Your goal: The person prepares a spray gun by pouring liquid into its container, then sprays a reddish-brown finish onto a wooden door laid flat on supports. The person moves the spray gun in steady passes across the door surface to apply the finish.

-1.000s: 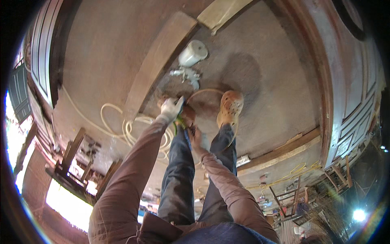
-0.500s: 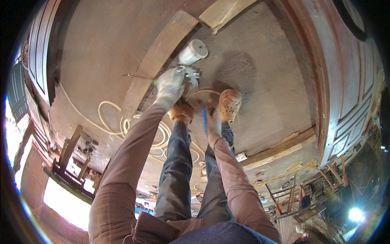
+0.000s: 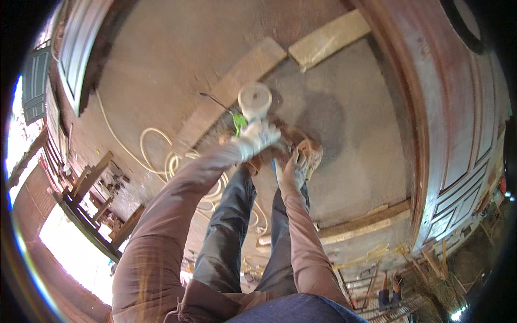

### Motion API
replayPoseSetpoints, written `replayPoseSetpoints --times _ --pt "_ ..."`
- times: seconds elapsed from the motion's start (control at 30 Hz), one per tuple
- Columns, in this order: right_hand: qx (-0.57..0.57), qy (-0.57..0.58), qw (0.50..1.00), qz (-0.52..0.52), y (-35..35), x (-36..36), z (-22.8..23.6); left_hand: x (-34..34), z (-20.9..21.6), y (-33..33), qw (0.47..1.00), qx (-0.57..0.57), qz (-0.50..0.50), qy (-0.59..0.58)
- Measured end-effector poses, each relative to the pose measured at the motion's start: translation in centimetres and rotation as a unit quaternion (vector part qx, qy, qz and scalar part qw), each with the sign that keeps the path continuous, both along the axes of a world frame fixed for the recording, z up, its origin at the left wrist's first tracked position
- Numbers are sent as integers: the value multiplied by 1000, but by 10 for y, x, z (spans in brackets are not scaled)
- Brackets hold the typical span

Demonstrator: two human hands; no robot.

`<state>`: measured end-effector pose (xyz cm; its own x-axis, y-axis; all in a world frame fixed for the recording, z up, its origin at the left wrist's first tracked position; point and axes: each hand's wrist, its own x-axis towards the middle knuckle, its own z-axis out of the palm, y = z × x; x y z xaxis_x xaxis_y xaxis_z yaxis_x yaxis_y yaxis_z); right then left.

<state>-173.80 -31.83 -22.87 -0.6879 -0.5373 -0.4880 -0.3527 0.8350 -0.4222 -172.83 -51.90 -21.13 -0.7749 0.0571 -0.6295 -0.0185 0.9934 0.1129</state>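
Observation:
My left hand [image 3: 259,137], in a pale glove, is closed around a spray gun, its grip mostly hidden by the glove. The gun's round whitish cup [image 3: 254,98] sticks out beyond my fingers, over the floor. Beside the cup is a bright green piece [image 3: 239,123] with a thin dark rod [image 3: 215,100] pointing away to the left. My right hand [image 3: 292,173] is low in front of my right shoe, partly blurred. A narrow blue strip [image 3: 277,171] shows along its left side, held in the hand; its kind I cannot make out.
Wooden boards [image 3: 329,40] lie on the floor ahead. A pale hose [image 3: 173,161] coils at the left by my legs. Panelled wooden doors stand at the right [image 3: 458,145] and far left [image 3: 81,51]. Another timber piece [image 3: 361,225] lies right of my legs.
My left hand has moved right and nearer with the spray gun, whose cup now faces up toward me. My right hand has shifted slightly right. The view has swung a little.

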Motion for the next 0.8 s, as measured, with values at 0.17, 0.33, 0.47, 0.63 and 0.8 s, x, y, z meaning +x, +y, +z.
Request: replayPoseSetpoints --times 0.17,0.33,0.47,0.63,0.8 --pt "-259 -129 950 117 -11 -6 61 45 124 4 966 114 24 233" --pt "-177 -130 965 141 -83 -53 240 34 315 -18 809 20 414 416" --pt "-167 -29 975 140 -138 -53 362 52 364 -41 472 384 738 291" --pt "-247 56 940 230 -178 -36 474 28 482 -106 230 615 705 269" --pt "-279 -10 898 340 -202 -8 572 93 524 -139 265 577 687 353"
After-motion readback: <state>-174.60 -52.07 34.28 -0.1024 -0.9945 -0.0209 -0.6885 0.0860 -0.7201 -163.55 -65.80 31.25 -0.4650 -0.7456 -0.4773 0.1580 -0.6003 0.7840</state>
